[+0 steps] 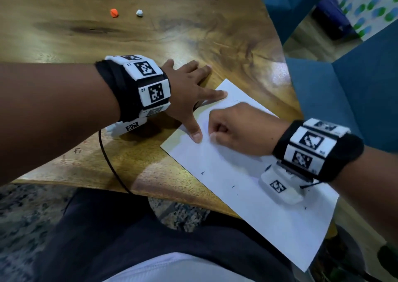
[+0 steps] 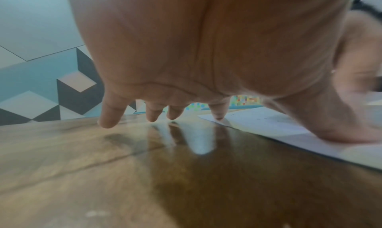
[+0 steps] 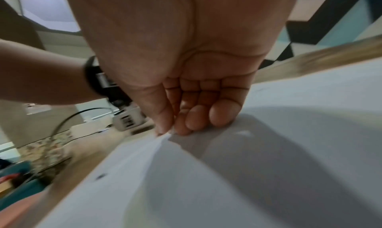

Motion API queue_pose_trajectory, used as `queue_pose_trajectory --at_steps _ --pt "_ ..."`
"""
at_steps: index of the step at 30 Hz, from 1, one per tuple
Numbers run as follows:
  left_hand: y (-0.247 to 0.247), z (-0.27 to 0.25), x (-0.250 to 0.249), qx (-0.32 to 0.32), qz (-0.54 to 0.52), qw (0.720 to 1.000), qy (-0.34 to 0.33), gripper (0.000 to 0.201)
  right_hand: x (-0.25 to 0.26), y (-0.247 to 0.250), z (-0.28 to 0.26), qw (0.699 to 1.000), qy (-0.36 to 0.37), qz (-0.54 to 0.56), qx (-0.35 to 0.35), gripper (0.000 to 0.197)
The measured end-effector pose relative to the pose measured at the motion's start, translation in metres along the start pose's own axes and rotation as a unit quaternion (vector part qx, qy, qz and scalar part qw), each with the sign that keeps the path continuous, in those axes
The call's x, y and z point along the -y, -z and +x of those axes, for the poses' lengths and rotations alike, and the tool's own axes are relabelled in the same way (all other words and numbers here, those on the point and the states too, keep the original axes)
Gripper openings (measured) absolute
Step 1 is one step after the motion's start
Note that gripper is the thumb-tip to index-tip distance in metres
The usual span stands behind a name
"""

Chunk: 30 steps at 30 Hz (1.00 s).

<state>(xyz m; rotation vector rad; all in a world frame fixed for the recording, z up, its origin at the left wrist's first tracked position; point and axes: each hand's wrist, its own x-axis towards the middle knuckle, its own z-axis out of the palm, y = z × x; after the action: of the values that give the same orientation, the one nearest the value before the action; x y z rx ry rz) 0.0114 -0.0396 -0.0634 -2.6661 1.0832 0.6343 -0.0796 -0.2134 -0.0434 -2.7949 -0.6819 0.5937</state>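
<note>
A white sheet of paper [image 1: 237,174] lies flat and askew on the wooden table [image 1: 64,40], its near corner overhanging the table's front edge, with a few small dark marks scattered over it. The left hand [image 1: 185,87] presses its far end down with forefinger and thumb. Beside that thumb the right hand [image 1: 243,128] pinches it, lifting what looks like a small ridge, though the blur leaves its shape unclear.
</note>
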Motion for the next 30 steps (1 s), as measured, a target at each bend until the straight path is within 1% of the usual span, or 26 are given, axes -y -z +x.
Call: queue_pose_trajectory --at_steps 2,4,8,11,14,16,20,22,23,25,28,30 --pt "-0.003 0.001 0.001 -0.009 0.011 1.000 -0.005 0.135 0.015 -0.010 -0.006 0.999 0.034 -0.007 0.026 0.010" --pt "-0.004 0.002 0.003 -0.006 0.008 1.000 -0.009 0.134 0.017 -0.009 -0.002 0.999 0.030 -0.018 0.000 0.011" --pt "-0.004 0.004 0.004 0.008 0.004 1.000 -0.008 0.135 0.002 0.006 0.025 0.996 -0.043 0.004 -0.080 0.010" --pt "-0.004 0.004 0.006 0.010 0.002 1.000 -0.005 0.140 -0.001 0.009 0.039 0.993 -0.074 -0.001 -0.096 0.010" --pt "-0.004 0.003 0.007 0.010 -0.005 1.000 -0.003 0.132 -0.001 0.008 0.038 0.991 -0.083 0.007 -0.101 0.010" --pt "-0.004 0.003 0.006 0.004 -0.001 1.000 -0.004 0.129 0.002 0.007 0.030 0.993 -0.080 0.027 -0.083 0.008" --pt "-0.003 0.003 0.006 -0.005 0.009 1.000 -0.010 0.131 0.013 -0.003 -0.001 1.000 0.004 -0.011 0.000 0.011" --pt "-0.003 0.003 0.006 -0.006 0.011 1.000 -0.011 0.132 0.017 -0.006 -0.010 0.999 0.026 -0.020 0.041 0.011" --pt "-0.004 0.003 0.007 -0.005 0.011 1.000 -0.011 0.132 0.016 -0.007 -0.010 0.998 0.025 -0.022 0.047 0.011" --pt "-0.004 0.004 0.007 -0.004 0.005 1.000 -0.012 0.131 0.010 -0.003 0.001 1.000 -0.001 -0.025 0.016 0.012" --pt "-0.005 0.003 0.007 -0.009 0.000 1.000 -0.014 0.126 -0.012 0.012 0.027 0.993 -0.097 -0.013 -0.065 0.012" --pt "-0.005 0.003 0.006 -0.007 0.004 1.000 -0.006 0.126 -0.022 0.020 0.038 0.988 -0.127 -0.003 -0.090 0.010"
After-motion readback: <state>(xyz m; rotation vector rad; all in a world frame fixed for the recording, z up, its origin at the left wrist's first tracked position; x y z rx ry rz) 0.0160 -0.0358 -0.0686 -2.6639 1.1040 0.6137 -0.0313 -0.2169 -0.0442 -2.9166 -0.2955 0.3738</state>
